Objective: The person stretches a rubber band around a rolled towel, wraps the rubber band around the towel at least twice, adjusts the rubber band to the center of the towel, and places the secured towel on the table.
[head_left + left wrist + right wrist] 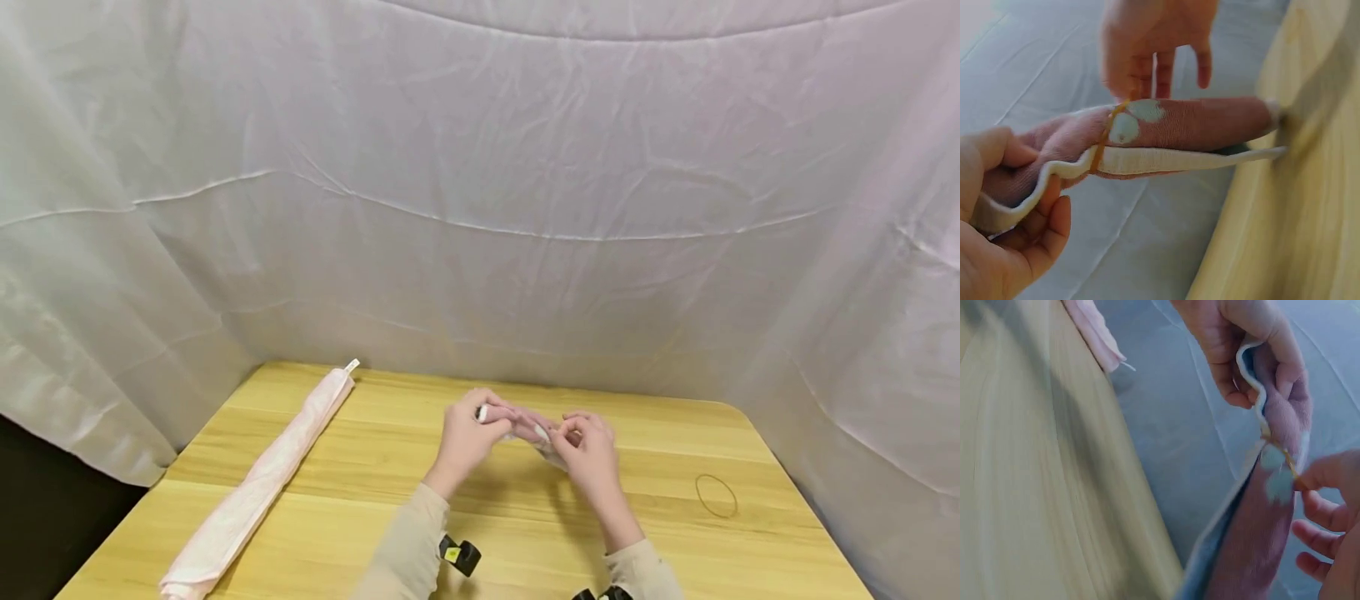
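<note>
A narrow folded piece of pink knitted fabric point(1204, 122) with white edging and pale green spots hangs above the table between both hands. An orange-brown rubber band point(1108, 132) circles it near the middle, gathering the fabric there. My left hand point(465, 435) grips one end, thumb on top and fingers curled beneath the white edge. At the band, my right hand point(592, 462) pinches the elastic between thumb and index finger, its other fingers loosely bent. Beyond the band, the fabric's other end sticks out free, its layers slightly parted in the left wrist view.
On the left of the wooden table point(360, 517) lies a long pale pink rolled bundle point(258, 487) with a white tag at its far end. Another rubber band point(716, 497) lies on the right side. A pale curtain point(480, 275) hangs behind the table.
</note>
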`<state>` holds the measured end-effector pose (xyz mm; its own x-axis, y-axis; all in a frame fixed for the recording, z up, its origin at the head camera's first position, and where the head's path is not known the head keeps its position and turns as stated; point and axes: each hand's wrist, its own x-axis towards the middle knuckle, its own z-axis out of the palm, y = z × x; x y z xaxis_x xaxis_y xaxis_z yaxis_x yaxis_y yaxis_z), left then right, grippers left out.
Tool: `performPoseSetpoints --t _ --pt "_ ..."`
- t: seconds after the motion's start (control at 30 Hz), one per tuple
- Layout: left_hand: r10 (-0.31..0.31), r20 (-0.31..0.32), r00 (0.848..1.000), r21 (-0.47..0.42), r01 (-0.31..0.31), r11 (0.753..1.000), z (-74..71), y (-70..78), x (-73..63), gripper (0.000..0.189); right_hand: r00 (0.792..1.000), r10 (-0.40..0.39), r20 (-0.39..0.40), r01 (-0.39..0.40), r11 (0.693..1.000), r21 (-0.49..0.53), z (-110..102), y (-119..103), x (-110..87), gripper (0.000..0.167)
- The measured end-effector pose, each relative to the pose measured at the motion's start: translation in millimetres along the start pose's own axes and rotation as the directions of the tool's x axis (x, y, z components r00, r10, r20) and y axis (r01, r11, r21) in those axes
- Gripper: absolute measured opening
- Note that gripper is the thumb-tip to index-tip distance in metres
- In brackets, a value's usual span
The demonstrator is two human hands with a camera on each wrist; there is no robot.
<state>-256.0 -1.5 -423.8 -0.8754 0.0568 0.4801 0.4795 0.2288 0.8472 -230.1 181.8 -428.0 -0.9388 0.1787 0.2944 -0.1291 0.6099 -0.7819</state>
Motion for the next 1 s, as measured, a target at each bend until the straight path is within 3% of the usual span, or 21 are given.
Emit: performPoseSetpoints --t 0.1,0.2,0.4,0.6,0.73,0.83,1.0 --pt "-0.086 -0.05 0.995 -0.069 0.082 0.994 -6.9 -1.3 5.3 0.013 0.998 -0.017 0.053 0.022 0.995 -0.102 0 -6 -3.6 0.011" --pt "-0.116 0.0 0.993 -0.118 0.115 0.986 -11.5 -3.2 7.8 0.013 0.996 -0.019 0.088 0.028 0.994 -0.102 0 -8 -4.4 0.009" --pt "-0.105 0.153 0.983 -0.196 0.134 0.971 -16.8 -6.0 7.9 0.015 0.976 -0.062 0.211 0.027 0.986 0.162 -3 4 2.0 0.009" --pt "-0.101 0.222 0.97 -0.21 0.149 0.966 -18.2 -6.0 8.2 0.015 0.912 -0.1 0.398 -0.034 0.948 0.316 -15 18 6.7 0.022" --pt "-0.086 0.258 0.962 -0.208 0.143 0.968 -18.6 -6.8 8.4 0.016 0.878 -0.173 0.446 0.028 0.949 0.314 -22 26 9.8 0.033" --pt "-0.063 0.315 0.947 -0.221 0.138 0.966 -19.1 -8.2 7.7 0.016 0.861 -0.221 0.457 0.092 0.953 0.287 -25 32 11.8 0.046" --pt "-0.006 0.376 0.927 -0.269 0.116 0.956 -19.2 -10.9 6.0 0.012 0.796 -0.263 0.545 0.136 0.955 0.264 -30 40 14.6 0.063"
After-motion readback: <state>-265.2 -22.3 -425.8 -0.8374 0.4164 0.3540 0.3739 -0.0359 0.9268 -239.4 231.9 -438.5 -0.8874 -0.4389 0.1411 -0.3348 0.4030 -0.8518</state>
